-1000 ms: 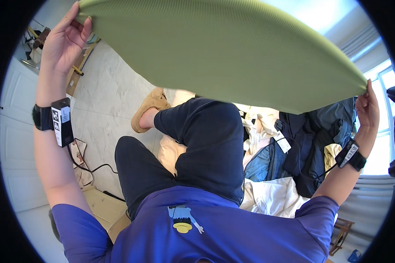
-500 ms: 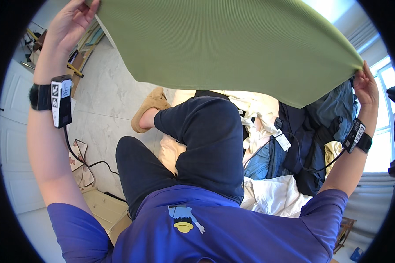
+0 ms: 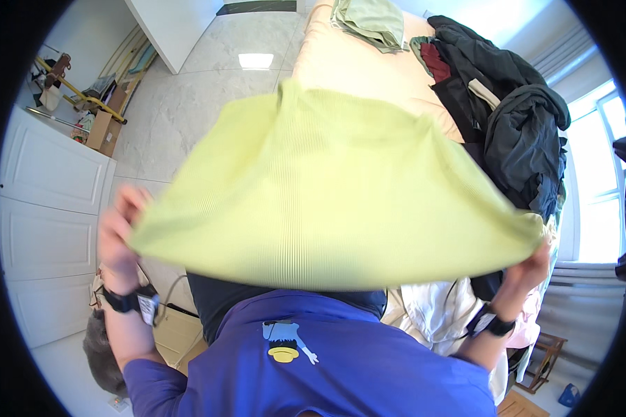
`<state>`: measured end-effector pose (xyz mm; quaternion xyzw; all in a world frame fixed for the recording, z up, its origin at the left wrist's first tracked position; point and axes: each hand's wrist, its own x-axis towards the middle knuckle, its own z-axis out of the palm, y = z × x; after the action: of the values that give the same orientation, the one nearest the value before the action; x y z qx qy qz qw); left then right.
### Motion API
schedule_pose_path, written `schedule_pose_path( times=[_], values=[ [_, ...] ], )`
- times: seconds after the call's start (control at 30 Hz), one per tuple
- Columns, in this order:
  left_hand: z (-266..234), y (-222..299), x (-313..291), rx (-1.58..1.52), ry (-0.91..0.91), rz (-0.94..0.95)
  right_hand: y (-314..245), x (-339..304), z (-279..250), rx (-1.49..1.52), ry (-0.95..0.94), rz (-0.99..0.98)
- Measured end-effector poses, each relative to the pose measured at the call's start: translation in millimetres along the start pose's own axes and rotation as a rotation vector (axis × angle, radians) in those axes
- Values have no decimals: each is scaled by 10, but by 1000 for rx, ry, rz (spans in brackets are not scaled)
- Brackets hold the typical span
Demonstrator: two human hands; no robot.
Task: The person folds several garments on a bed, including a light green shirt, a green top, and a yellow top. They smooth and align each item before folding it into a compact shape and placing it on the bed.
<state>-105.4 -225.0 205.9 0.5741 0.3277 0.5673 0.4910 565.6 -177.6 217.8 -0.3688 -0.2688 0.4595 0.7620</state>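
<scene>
A light green ribbed knit cloth (image 3: 341, 187) is stretched between my two hands above my lap, billowing away from me and blurred by motion. My left hand (image 3: 122, 226) is closed on its near left corner. At the near right corner, my right hand (image 3: 532, 267) pinches the same cloth, with the fingertips partly hidden in the fabric. The cloth covers my legs and part of the bed beyond them.
A peach-sheeted bed (image 3: 375, 76) extends ahead, carrying a folded green cloth (image 3: 372, 24) and a heap of dark clothes (image 3: 525, 132). White fabric (image 3: 431, 313) lies by my right side. White cabinets (image 3: 49, 201) stand left; a grey furry shape (image 3: 104, 354) is below them.
Both hands have come down from overhead toward my lap, bringing the cloth's held edge nearer. The far part of the bed and the folded green cloth have come into view.
</scene>
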Motion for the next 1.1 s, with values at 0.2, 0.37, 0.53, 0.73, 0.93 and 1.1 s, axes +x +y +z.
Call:
schedule_pose_path(
  times=[0.2,0.37,0.53,0.73,0.93,1.1],
  values=[
    [416,-912,-1227,142,-111,-641,1268,-1381,-1007,-297,53,369],
    [365,-993,-1361,238,-69,-807,1423,-1578,-1165,-287,173,739],
    [485,-999,-1265,45,101,-1200,1385,-1442,-951,-197,160,1001],
    [756,-1109,-1361,-117,372,-1209,1490,-1430,-935,-322,275,952],
    [754,-1098,-1424,-281,552,-1084,1602,-1417,-1041,-124,363,870],
    [731,-1000,-1310,-401,561,-1066,1590,-1372,-905,-448,380,609]
  ],
)
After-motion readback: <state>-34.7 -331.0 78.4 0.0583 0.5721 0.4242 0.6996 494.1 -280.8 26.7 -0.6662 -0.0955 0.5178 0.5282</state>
